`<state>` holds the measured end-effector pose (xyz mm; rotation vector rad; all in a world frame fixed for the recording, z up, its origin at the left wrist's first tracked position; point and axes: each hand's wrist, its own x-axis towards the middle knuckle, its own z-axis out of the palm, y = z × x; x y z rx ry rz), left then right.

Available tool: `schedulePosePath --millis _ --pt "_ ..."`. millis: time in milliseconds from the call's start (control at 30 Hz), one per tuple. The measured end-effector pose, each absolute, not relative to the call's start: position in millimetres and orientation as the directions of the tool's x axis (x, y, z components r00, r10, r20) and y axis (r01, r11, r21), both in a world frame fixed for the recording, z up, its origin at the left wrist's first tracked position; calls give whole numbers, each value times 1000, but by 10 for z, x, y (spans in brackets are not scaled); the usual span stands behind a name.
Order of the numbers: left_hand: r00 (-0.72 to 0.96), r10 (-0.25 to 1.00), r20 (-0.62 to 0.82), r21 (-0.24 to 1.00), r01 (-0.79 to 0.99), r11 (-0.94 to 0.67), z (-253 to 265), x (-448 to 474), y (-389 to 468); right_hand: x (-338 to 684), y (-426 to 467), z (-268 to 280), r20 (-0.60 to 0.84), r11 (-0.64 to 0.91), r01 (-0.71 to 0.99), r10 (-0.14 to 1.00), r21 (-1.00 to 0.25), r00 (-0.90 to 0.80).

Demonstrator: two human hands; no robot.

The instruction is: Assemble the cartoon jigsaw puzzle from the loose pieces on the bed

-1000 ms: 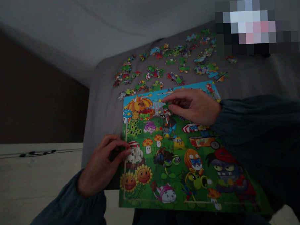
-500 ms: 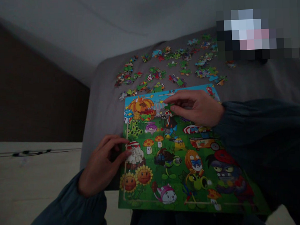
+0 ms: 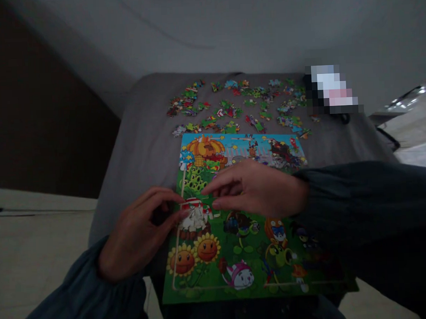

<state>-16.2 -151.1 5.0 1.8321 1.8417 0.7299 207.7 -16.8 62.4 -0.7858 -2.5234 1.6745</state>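
Note:
A colourful cartoon jigsaw board (image 3: pixel 211 291) lies in front of me, printed with sunflowers, a pumpkin and mushrooms. My left hand (image 3: pixel 141 226) grips its left edge, index finger and thumb resting by the figure with a red-striped cap. Above the board's left-centre is my right hand (image 3: pixel 258 188), with thumb and index finger pinched around a small green puzzle piece (image 3: pixel 208 197), partly hidden by the fingers. That hand and its forearm cover the middle and right of the picture.
Many loose puzzle pieces (image 3: pixel 228 109) are spread on the grey cloth surface (image 3: pixel 137 125) beyond the board. A blurred-out dark-edged object (image 3: pixel 333 88) stands at the back right, before a pale wall (image 3: pixel 250 40). Clear plastic wrapping (image 3: pixel 413 108) is at far right.
My right hand has moved left and nearer to me, from the board's upper part to its left-centre, with the green puzzle piece. My left hand stays at the edge. The view has shifted.

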Motion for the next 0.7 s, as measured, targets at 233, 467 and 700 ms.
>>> schedulePosePath --millis 233,467,700 --pt "-9 995 96 670 740 -58 -6 -164 -1542 1816 -215 471 -367 247 478 385 -843 -847" --pt "5 994 111 698 711 -81 -1 -165 -1534 1772 -270 447 -375 239 488 395 -839 -839" --pt "11 996 85 703 708 -68 -2 -170 -1535 1757 -229 514 -390 288 533 428 -796 -815"
